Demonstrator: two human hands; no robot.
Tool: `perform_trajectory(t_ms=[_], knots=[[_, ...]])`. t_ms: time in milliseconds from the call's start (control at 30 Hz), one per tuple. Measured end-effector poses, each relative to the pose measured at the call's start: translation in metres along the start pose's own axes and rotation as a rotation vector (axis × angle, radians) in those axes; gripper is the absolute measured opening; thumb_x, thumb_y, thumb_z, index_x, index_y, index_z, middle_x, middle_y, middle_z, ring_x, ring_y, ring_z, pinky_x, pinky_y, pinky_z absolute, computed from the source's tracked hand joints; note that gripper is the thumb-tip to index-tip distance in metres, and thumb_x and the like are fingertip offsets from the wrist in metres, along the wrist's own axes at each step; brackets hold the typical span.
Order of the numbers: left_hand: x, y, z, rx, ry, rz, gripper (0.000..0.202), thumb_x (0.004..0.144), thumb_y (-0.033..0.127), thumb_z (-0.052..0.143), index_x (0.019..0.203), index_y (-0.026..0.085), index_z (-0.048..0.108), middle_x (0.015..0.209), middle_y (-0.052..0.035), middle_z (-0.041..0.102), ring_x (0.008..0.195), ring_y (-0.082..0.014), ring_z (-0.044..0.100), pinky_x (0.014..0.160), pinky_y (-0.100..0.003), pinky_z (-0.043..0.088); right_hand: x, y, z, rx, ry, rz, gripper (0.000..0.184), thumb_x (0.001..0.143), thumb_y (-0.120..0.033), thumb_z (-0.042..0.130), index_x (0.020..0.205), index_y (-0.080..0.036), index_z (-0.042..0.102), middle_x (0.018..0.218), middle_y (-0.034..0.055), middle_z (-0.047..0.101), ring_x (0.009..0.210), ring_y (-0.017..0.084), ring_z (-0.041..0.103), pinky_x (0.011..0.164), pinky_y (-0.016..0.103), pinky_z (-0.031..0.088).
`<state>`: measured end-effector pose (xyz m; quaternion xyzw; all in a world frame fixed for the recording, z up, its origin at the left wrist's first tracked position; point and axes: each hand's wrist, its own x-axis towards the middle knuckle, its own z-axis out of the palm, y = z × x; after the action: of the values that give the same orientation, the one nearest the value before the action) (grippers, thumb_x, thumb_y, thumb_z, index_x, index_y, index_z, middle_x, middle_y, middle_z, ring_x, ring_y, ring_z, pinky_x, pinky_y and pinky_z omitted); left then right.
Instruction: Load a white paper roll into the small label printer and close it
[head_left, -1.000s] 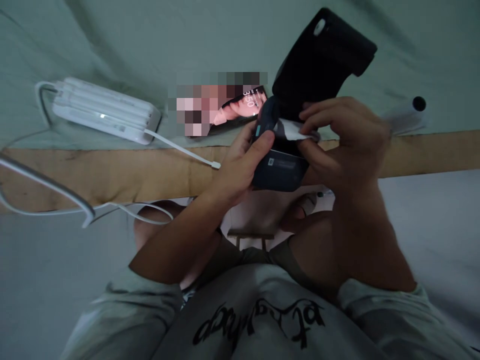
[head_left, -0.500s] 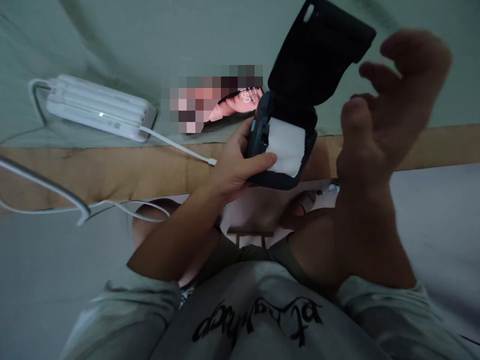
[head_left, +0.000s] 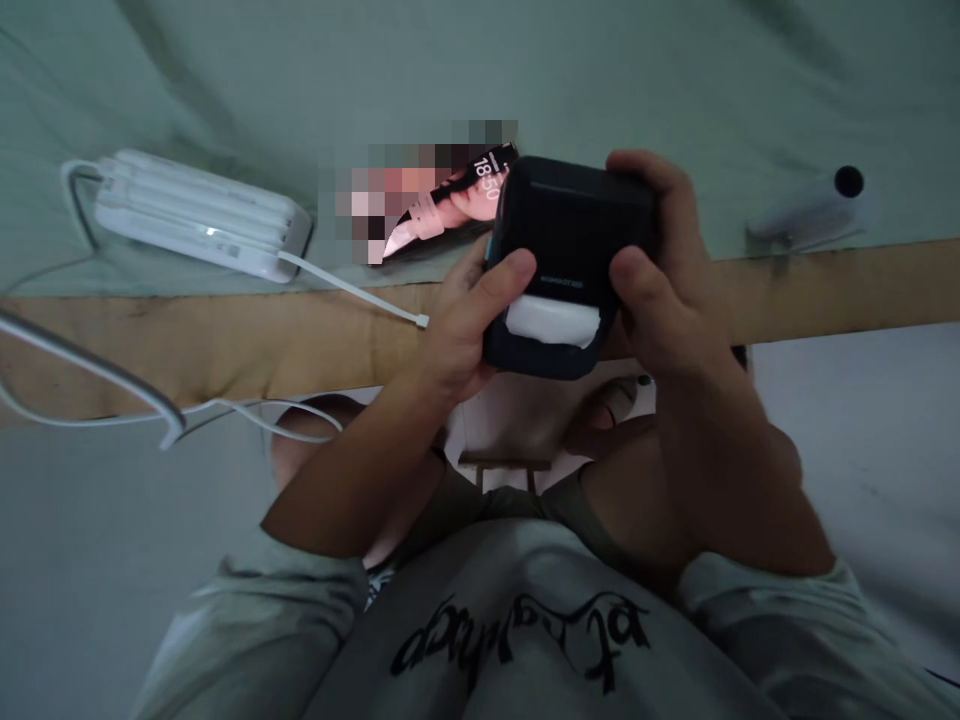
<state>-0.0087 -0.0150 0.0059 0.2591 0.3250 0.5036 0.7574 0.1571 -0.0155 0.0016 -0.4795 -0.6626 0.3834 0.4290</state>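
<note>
Between both hands is a dark portable label printer (head_left: 577, 225), its lid down over the body. White paper (head_left: 553, 321) shows through the slot at the front of the printer. My left hand (head_left: 472, 320) grips the printer's left side, thumb on the top near the slot. On the right side my right hand (head_left: 664, 270) is closed round it, thumb at the lid's edge. A phone (head_left: 465, 195) with a lit screen reading 18:50 lies just behind the printer's left side, partly blurred out.
A white power bank (head_left: 202, 215) with a white cable (head_left: 352, 292) lies on the green cloth (head_left: 375, 60) at left. At right on the cloth lies a pale roll-like object with a dark round end (head_left: 847, 182). The wooden table edge (head_left: 150, 345) runs across in front of me.
The printer's raised lid has come down over the paper. My right hand has moved left from the air and now holds the printer's right side.
</note>
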Motion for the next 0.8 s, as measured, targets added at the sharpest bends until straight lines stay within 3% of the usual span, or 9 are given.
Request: perform_trajectory(t_ms=[100,333,467,667,800], knots=[[0.000,0.002,-0.001,0.013,-0.023,-0.016,0.019,0.084,0.031,0.067,0.094,0.016,0.061,0.076,-0.0011,0.062,0.057,-0.0087,0.057,0.053,-0.018,0.045,0.000,0.000,0.000,-0.046,0.004,-0.018,0.064,0.086,-0.067,0.050,0.138,-0.033,0.035,0.130,0.0017,0.052,0.111,0.013,0.060,0.092,0.030,0.058],[0.000,0.003,0.001,0.047,-0.029,0.005,0.018,0.081,0.022,0.067,0.098,0.017,0.063,0.080,0.0004,0.062,0.060,-0.0065,0.055,0.053,-0.016,0.041,-0.003,0.011,-0.007,-0.194,0.042,-0.105,0.067,0.081,-0.067,0.056,0.135,-0.031,0.039,0.124,0.0027,0.057,0.108,0.016,0.060,0.103,0.038,0.055],[0.001,-0.001,0.001,0.081,-0.049,0.056,0.019,0.079,0.021,0.068,0.097,0.017,0.064,0.086,0.0005,0.064,0.064,-0.0065,0.056,0.058,-0.018,0.042,-0.007,0.020,-0.008,-0.225,0.050,-0.152,0.063,0.083,-0.064,0.054,0.138,-0.037,0.037,0.131,0.0015,0.052,0.116,0.017,0.057,0.108,0.037,0.052],[0.002,-0.006,0.003,0.047,-0.044,0.025,0.017,0.089,0.035,0.062,0.099,0.023,0.066,0.088,-0.0031,0.067,0.089,-0.0180,0.065,0.064,-0.024,0.045,-0.010,0.026,-0.005,-0.149,0.039,-0.172,0.065,0.085,-0.065,0.048,0.142,-0.042,0.028,0.142,0.0007,0.039,0.128,0.019,0.049,0.115,0.039,0.046],[0.007,-0.009,-0.003,0.037,0.020,-0.043,0.028,0.092,0.046,0.060,0.093,0.018,0.065,0.077,-0.0014,0.065,0.067,-0.0129,0.060,0.058,-0.023,0.046,-0.008,0.023,-0.006,-0.114,-0.002,-0.125,0.075,0.081,-0.074,0.046,0.142,-0.036,0.026,0.140,0.0035,0.041,0.129,0.021,0.050,0.116,0.041,0.046]])
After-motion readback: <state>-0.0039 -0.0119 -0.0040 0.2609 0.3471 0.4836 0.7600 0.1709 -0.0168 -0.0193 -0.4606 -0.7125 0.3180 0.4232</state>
